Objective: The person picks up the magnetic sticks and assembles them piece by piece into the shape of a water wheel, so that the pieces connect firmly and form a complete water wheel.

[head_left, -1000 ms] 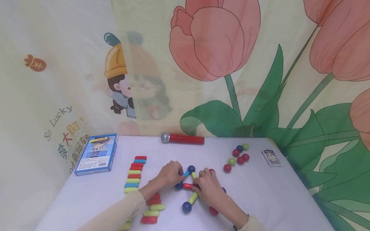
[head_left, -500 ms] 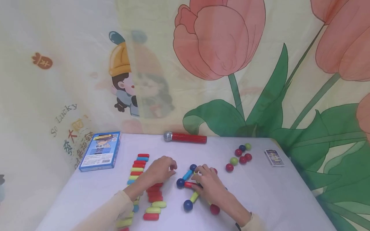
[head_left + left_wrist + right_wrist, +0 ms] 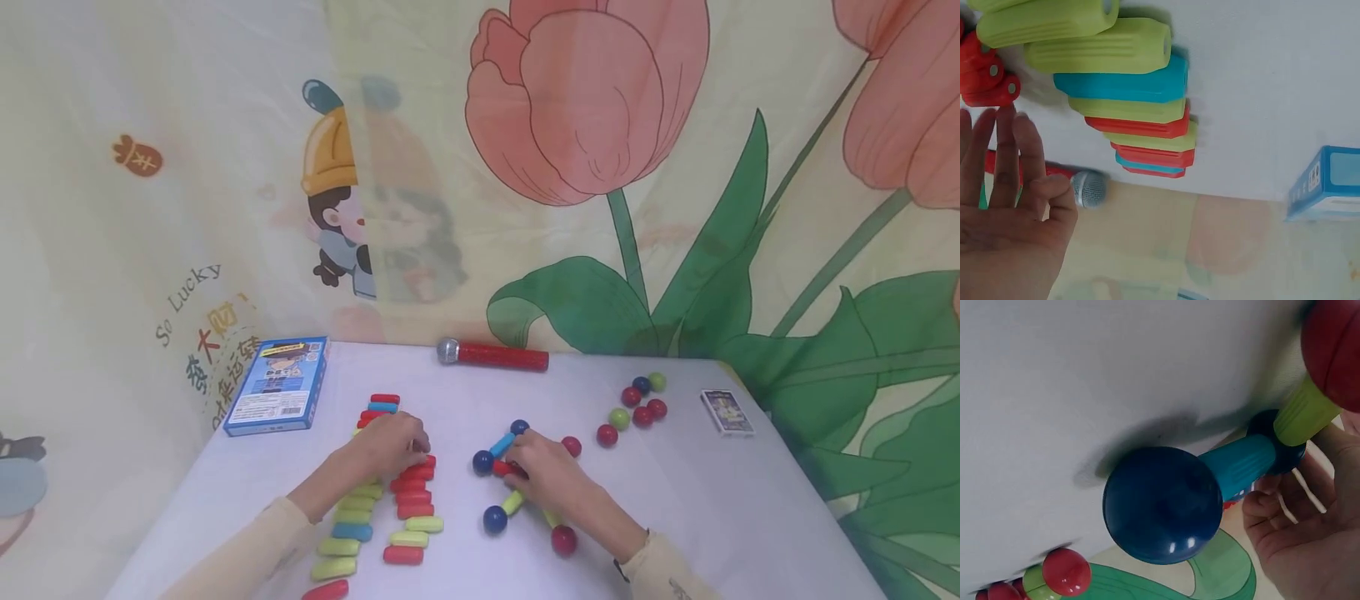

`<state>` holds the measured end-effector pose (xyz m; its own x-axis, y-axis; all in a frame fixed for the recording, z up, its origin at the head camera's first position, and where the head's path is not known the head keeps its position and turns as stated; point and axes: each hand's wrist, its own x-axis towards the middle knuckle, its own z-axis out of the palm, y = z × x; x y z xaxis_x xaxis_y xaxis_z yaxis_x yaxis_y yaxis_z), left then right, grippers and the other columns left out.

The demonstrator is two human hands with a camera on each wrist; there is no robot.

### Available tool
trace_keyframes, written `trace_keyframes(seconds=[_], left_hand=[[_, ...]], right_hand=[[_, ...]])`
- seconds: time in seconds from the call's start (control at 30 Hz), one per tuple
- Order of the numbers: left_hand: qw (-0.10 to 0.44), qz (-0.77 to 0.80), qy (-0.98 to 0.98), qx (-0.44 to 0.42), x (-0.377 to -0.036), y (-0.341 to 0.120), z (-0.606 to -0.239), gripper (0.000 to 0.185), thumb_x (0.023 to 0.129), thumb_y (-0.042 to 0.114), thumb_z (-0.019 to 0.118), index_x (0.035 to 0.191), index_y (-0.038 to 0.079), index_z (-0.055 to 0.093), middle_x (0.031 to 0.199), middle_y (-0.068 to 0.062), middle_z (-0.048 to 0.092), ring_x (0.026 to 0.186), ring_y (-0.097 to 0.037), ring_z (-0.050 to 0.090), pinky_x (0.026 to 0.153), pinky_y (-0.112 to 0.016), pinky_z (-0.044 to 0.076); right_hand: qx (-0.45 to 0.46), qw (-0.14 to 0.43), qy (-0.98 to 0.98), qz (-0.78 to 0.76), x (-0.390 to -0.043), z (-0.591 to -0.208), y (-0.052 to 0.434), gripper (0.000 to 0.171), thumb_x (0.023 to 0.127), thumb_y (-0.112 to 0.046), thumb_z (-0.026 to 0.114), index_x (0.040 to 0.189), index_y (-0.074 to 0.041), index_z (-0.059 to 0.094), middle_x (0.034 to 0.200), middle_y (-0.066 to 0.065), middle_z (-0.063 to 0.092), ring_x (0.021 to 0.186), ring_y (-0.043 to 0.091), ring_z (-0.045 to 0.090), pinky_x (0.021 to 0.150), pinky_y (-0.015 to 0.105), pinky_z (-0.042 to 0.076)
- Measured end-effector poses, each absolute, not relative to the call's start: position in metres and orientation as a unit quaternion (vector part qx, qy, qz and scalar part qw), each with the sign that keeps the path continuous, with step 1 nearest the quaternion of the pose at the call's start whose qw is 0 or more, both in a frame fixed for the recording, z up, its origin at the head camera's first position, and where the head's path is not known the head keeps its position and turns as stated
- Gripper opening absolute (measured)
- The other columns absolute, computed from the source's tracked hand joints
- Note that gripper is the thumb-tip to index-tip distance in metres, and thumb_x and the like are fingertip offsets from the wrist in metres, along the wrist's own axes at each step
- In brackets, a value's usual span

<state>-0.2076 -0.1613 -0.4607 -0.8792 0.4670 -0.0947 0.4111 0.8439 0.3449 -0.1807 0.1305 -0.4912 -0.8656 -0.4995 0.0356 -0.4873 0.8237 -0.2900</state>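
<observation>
While the left hand (image 3: pixel 390 446) hovers over the rows of loose sticks (image 3: pixel 411 492), its fingers straight and slightly spread in the wrist view, touching nothing there, the right hand (image 3: pixel 542 475) rests on the stick-and-ball frame (image 3: pixel 498 467) near the table's middle. Its fingers curl round the red stick (image 3: pixel 501 468) where the frame's pieces meet, just beside a dark blue ball (image 3: pixel 1163 512).

The sticks are short, ribbed, matte capsules in red, green and blue; the balls are smooth and glossy. A blue stick (image 3: pixel 1238 464) joins two dark blue balls, and a green stick (image 3: pixel 1304 415) runs to a red ball (image 3: pixel 1335 350).

The white table (image 3: pixel 720 517) lies bare to the right of the frame. Loose balls (image 3: pixel 633 404), a card box (image 3: pixel 725 412), a toy microphone (image 3: pixel 493 355) and a blue box (image 3: pixel 279 386) lie toward the far edge.
</observation>
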Motion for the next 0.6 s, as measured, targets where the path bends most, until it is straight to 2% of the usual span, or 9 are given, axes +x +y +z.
trace_keyframes(seconds=[0.13, 0.23, 0.37, 0.47, 0.6], left_hand=[[0.093, 0.132, 0.954, 0.252, -0.208, -0.160, -0.463, 0.028, 0.084, 0.016, 0.094, 0.109, 0.011, 0.084, 0.093, 0.000, 0.073, 0.088, -0.016, 0.069, 0.077, -0.029, 0.061], [0.088, 0.111, 0.955, 0.259, -0.209, -0.157, -0.466, 0.029, 0.084, 0.017, 0.095, 0.110, 0.012, 0.084, 0.092, 0.002, 0.072, 0.087, -0.013, 0.067, 0.078, -0.028, 0.061], [0.080, 0.090, 0.956, 0.267, -0.210, -0.153, -0.468, 0.030, 0.085, 0.019, 0.094, 0.111, 0.011, 0.082, 0.090, 0.002, 0.069, 0.084, -0.012, 0.065, 0.077, -0.027, 0.060], [0.061, 0.080, 0.956, 0.274, -0.210, -0.149, -0.470, 0.032, 0.084, 0.021, 0.095, 0.111, 0.011, 0.080, 0.091, 0.001, 0.069, 0.084, -0.013, 0.065, 0.079, -0.029, 0.061], [0.031, 0.096, 0.956, 0.276, -0.207, -0.137, -0.468, 0.035, 0.082, 0.022, 0.096, 0.112, 0.011, 0.079, 0.096, -0.001, 0.072, 0.091, -0.016, 0.069, 0.084, -0.035, 0.061]], right_hand=[[-0.194, 0.003, 0.967, -0.166, -0.182, -0.492, 0.129, 0.025, 0.086, -0.023, 0.094, 0.103, -0.010, 0.082, 0.083, -0.006, 0.061, 0.081, 0.009, 0.055, 0.070, 0.020, 0.055], [-0.171, 0.005, 0.965, -0.201, -0.182, -0.490, 0.133, 0.019, 0.089, -0.021, 0.092, 0.098, -0.008, 0.080, 0.078, -0.003, 0.061, 0.075, 0.009, 0.054, 0.062, 0.020, 0.050], [-0.236, 0.002, 0.951, -0.199, -0.180, -0.482, 0.156, 0.020, 0.091, -0.021, 0.089, 0.106, -0.011, 0.083, 0.093, -0.002, 0.070, 0.082, 0.010, 0.057, 0.066, 0.022, 0.052], [-0.287, 0.000, 0.944, -0.163, -0.177, -0.474, 0.176, 0.027, 0.088, -0.017, 0.091, 0.115, -0.017, 0.084, 0.112, -0.001, 0.072, 0.096, 0.012, 0.060, 0.080, 0.029, 0.057], [-0.316, 0.027, 0.938, -0.137, -0.175, -0.471, 0.189, 0.036, 0.087, -0.013, 0.091, 0.122, -0.019, 0.083, 0.126, 0.002, 0.073, 0.111, 0.019, 0.064, 0.092, 0.038, 0.060]])
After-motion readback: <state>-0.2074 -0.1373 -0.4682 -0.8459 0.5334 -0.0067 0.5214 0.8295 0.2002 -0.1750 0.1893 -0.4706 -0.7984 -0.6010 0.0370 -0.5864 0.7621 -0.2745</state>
